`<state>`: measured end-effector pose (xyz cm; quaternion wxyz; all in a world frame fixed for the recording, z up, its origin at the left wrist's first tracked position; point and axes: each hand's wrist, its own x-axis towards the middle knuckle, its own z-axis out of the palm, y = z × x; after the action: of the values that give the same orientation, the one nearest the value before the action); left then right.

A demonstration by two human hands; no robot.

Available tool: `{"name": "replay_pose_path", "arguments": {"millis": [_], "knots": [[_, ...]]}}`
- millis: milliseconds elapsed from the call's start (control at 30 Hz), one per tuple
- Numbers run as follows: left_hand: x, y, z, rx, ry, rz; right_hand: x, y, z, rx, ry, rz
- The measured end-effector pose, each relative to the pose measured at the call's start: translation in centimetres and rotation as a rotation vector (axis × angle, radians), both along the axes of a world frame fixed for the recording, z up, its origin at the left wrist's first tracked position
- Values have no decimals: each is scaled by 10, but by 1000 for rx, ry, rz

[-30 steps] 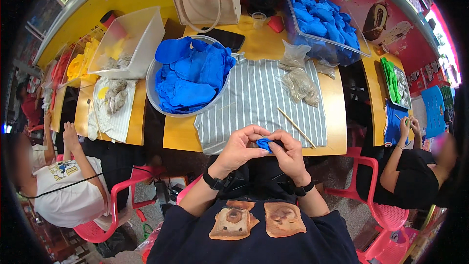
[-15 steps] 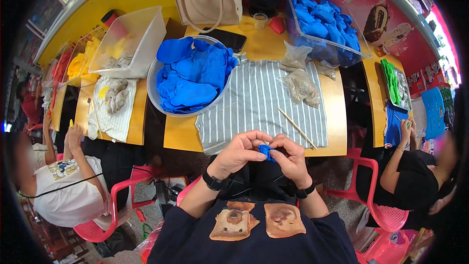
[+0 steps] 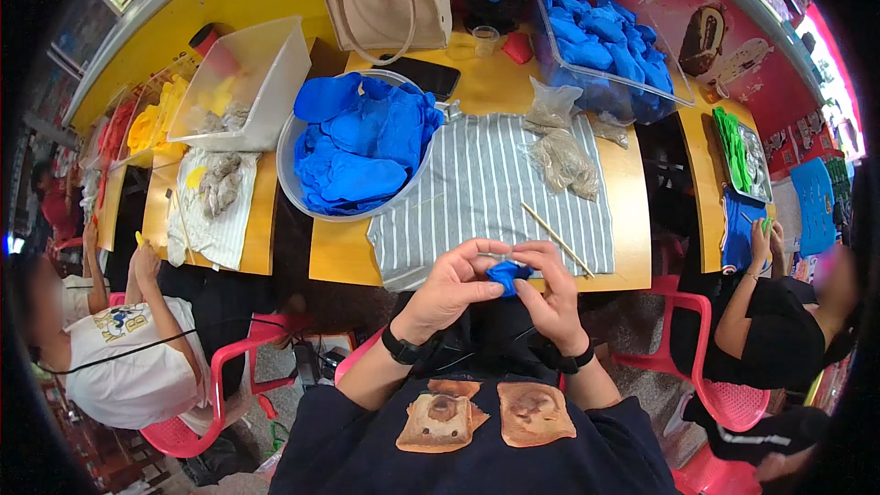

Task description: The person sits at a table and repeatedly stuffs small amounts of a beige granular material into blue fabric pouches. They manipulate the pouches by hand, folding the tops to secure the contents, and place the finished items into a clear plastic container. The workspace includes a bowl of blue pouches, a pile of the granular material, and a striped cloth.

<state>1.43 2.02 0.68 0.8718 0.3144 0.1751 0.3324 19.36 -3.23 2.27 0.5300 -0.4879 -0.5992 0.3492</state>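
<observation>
Just off the table's front edge, my left hand [image 3: 449, 280] and my right hand [image 3: 553, 301] are closed on one small, crumpled piece of blue cloth [image 3: 508, 277]. Thumbs and fingertips pinch it from both sides, and part of it is hidden behind them. Beyond my hands lies a grey-and-white striped cloth [image 3: 458, 183] on the wooden table [image 3: 339, 257]. On it rest a thin wooden stick [image 3: 555, 236] and clear bags of greyish filling [image 3: 561, 163]. A round plastic tub [image 3: 288, 185] heaped with flat blue cloth pieces [image 3: 367, 142] stands to the left.
At the back right is a clear bin [image 3: 628, 87] of stuffed blue pieces. A tote bag [image 3: 385, 5], a phone [image 3: 429, 76] and a small cup [image 3: 486, 39] stand along the back. People sit at tables on both sides, on pink chairs [image 3: 197, 412].
The blue cloth piece has spread out and shows more between my fingers. My right fingers have shifted around it, while both hands stay in nearly the same place.
</observation>
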Motion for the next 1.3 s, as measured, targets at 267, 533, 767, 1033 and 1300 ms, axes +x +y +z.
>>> {"name": "replay_pose_path", "arguments": {"millis": [267, 533, 767, 1033, 1300], "knots": [[5, -11, 11, 212, 105, 155, -13, -7, -4, 351, -473, -396], [15, -20, 15, 268, 17, 107, -22, 10, -17, 343, -442, -379], [15, -21, 10, 290, 44, 70, -13, 24, -19, 392, -517, -334], [17, -18, 18, 1181, 886, 732, -8, 27, -9, 204, -472, -244], [25, -5, 0, 845, 722, 685, -28, 17, -3, 105, -228, -236]]}}
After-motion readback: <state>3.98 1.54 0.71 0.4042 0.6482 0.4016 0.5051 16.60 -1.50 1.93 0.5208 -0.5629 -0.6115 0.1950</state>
